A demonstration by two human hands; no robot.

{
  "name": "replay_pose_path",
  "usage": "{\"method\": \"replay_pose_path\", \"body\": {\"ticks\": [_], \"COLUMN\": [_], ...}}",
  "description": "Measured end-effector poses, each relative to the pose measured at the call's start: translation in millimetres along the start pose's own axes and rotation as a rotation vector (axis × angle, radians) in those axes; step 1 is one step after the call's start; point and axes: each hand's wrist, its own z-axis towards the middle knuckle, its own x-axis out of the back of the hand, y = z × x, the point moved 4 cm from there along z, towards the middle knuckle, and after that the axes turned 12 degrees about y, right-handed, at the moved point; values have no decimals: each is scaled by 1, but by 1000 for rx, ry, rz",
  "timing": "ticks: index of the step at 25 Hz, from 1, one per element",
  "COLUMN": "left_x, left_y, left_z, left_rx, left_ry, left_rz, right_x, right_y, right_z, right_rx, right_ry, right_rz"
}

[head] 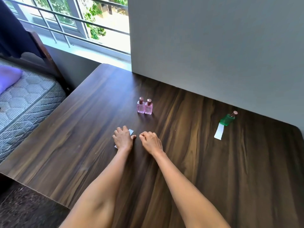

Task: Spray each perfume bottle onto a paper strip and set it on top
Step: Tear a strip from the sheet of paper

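Note:
Two pink perfume bottles (145, 106) with rose-gold caps stand side by side, touching, on the dark wooden table (82, 129). Far right, a green perfume bottle (228, 118) stands on the far end of a white paper strip (219, 132). My left hand (123, 137) lies flat, fingers spread, on top of paper strips (131, 131); only a corner shows beyond the fingers and a sliver by the wrist. My right hand (151, 142) rests just to its right with fingers curled loosely, nothing visible in it. Both hands are nearer to me than the pink bottles.
A grey wall (213, 46) runs along the table's far edge. A bed with a quilted mattress (24, 99) and a purple pillow (8, 76) stands left of the table. A barred window (74, 22) is behind it.

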Motion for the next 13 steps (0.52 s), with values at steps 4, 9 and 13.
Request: {"method": "replay_pose_path", "body": {"ticks": [4, 9, 13], "left_x": [-5, -8, -3], "left_y": [3, -3, 24], "left_z": [7, 13, 12], "left_rx": [167, 216, 219], "left_ry": [-67, -205, -320], "left_rz": [-268, -457, -731], "right_x": [-12, -9, 9], "right_y": [1, 6, 11], "right_z": [-3, -3, -2], "right_rx": [-41, -111, -203], "right_ry": [-10, 20, 158], "right_rz": [-3, 115, 293]}}
